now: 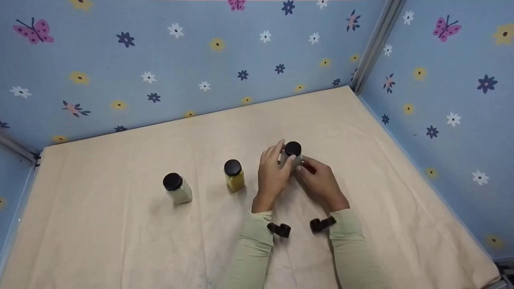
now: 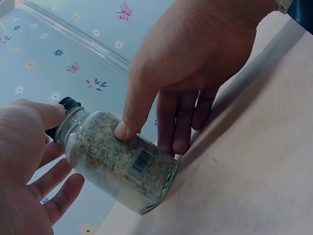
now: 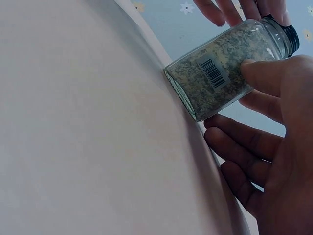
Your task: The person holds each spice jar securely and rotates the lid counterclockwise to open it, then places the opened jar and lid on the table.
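A clear glass spice jar (image 2: 112,159) of dried, greenish flakes stands upright on the cloth-covered table, its barcode label facing the wrists. My left hand (image 1: 272,175) grips its black screw cap (image 1: 293,148) from the left, thumb against the cap's side. Lower down, my right hand (image 1: 322,182) holds the glass body, the thumb (image 3: 264,73) pressing near the label. Left of my hands stands a jar of yellow powder (image 1: 236,182) with a black cap. Farther left is another black-capped jar (image 1: 180,194) with pale greenish contents.
A beige cloth (image 1: 120,224) with creases covers the table. Blue walls (image 1: 180,60) patterned with flowers and butterflies rise behind it and at the sides. A metal corner post (image 1: 375,48) stands at the back right.
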Available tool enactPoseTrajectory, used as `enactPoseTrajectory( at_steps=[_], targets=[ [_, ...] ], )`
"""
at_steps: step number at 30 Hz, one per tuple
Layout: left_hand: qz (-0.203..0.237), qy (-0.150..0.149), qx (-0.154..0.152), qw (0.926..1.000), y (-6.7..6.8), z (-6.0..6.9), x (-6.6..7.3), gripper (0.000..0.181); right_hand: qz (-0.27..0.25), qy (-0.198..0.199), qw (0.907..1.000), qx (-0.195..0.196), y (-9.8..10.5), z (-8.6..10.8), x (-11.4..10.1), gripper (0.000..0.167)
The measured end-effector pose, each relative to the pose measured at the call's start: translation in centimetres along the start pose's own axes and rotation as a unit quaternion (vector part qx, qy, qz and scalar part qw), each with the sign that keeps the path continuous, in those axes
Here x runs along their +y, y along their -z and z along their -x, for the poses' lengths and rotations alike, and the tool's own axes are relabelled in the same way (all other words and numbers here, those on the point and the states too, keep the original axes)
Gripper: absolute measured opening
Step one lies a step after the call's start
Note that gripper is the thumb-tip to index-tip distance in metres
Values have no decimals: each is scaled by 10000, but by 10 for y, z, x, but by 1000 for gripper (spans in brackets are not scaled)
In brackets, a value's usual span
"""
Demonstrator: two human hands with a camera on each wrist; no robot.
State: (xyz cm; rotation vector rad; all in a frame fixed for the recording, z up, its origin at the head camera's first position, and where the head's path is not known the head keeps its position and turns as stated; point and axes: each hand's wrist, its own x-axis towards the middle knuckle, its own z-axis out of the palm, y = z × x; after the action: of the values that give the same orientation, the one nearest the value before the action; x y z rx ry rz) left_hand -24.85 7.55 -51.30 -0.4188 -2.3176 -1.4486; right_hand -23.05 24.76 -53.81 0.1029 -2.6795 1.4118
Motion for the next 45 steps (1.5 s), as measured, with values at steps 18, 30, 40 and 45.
enactPoseTrajectory(
  at_steps=[18, 30, 40, 45],
  targets=[
    [-55, 278, 35, 9996, -3, -1, 7, 46, 85, 145, 9998, 87, 0, -1, 2, 43],
    [42, 244, 339, 9991, -3, -2, 9, 43, 89, 136, 9999, 53, 1, -1, 2, 44],
    [873, 355, 451, 9945, 2, -1, 7, 43, -22, 53, 10000, 65, 3, 0, -1, 47],
    [1185, 475, 604, 9900, 7, 3, 2, 41, 19, -60, 10000, -48, 2, -1, 1, 47]
  ],
)
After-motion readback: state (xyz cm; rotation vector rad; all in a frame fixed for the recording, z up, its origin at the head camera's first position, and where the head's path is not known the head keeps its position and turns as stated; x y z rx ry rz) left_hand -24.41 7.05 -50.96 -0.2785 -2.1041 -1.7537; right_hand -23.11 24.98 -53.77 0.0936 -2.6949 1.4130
